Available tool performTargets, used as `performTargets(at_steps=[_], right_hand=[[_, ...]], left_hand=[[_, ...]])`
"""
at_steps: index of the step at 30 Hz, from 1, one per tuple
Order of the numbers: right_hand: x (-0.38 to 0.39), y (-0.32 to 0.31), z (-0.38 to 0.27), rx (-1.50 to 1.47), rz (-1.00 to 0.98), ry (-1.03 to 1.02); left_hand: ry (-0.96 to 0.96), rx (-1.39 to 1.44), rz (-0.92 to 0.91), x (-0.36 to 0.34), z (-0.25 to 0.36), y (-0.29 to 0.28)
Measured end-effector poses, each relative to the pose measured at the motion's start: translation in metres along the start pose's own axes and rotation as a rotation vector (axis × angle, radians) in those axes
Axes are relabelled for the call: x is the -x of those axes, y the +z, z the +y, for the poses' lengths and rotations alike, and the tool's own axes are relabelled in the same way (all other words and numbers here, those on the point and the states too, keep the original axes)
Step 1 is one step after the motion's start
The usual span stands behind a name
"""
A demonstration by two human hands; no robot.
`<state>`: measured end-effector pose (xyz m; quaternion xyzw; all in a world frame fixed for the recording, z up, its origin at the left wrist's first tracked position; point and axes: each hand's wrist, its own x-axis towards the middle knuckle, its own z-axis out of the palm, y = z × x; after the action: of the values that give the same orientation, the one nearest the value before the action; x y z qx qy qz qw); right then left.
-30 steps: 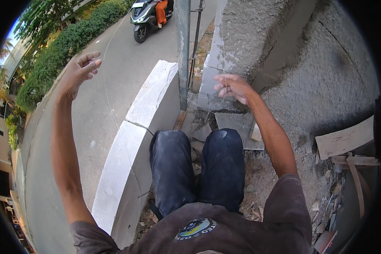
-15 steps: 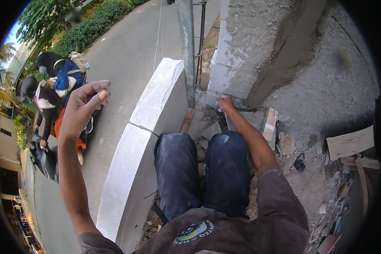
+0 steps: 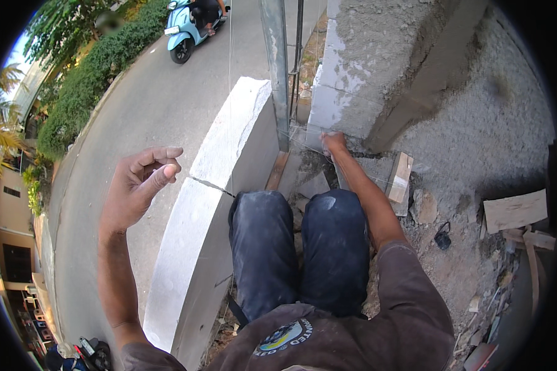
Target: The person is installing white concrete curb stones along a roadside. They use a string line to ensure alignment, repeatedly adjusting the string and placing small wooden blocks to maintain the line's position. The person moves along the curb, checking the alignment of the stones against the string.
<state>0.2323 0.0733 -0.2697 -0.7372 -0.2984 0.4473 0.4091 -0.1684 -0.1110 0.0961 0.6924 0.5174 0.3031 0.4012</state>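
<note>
My left hand (image 3: 139, 188) is raised over the road, left of a row of white blocks (image 3: 185, 253), with its fingers curled toward the thumb; whatever it pinches, if anything, is too fine to make out. My right hand (image 3: 333, 143) reaches to the lower corner of the plastered wall (image 3: 365, 74), closed on thin string (image 3: 306, 143). Fine strands cross between that corner and a grey metal post (image 3: 274, 80), and another hangs vertically over the blocks.
Dark rebar (image 3: 295, 62) stands behind the post. Wood pieces (image 3: 399, 176), a loose board (image 3: 515, 210), rubble and a small black object (image 3: 442, 236) lie rightward. Beside the road (image 3: 105, 204) runs a hedge (image 3: 80, 99); a person rides a light-blue scooter (image 3: 185, 31) along it.
My right hand moved down and inward to the wall corner and closed. My left hand came lower and slightly rightward. Riders passed at left; a different scooter now shows at top.
</note>
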Motion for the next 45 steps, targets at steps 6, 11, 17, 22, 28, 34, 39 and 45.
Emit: performTargets(at_steps=[6, 11, 17, 22, 28, 34, 39, 45], right_hand=[[-0.005, -0.012, 0.008, 0.076, -0.081, -0.070], [0.043, 0.005, 0.029, 0.047, -0.173, -0.068], [0.052, -0.023, 0.017, 0.433, 0.225, -0.739], [0.053, -0.038, -0.053, 0.490, 0.214, -0.838], [0.054, -0.014, -0.086, 0.284, 0.046, -0.744], [0.065, -0.002, -0.112, -0.165, -0.293, -0.441], [0.067, 0.005, -0.119, -0.407, -0.386, -0.217], [0.066, -0.007, -0.110, -0.379, -0.431, -0.260]], left_hand=[[-0.030, -0.029, -0.043, 0.010, -0.001, 0.008], [-0.052, -0.021, -0.013, 0.013, -0.006, 0.021], [-0.043, -0.183, -0.058, -0.012, 0.000, 0.039], [0.102, -0.250, 0.008, -0.062, -0.005, 0.059], [0.062, -0.084, 0.316, -0.160, -0.042, 0.051], [0.176, -0.176, 0.248, -0.230, -0.081, 0.080], [0.310, -0.361, 0.125, -0.266, -0.080, 0.108], [0.430, -0.384, 0.080, -0.286, -0.092, 0.118]])
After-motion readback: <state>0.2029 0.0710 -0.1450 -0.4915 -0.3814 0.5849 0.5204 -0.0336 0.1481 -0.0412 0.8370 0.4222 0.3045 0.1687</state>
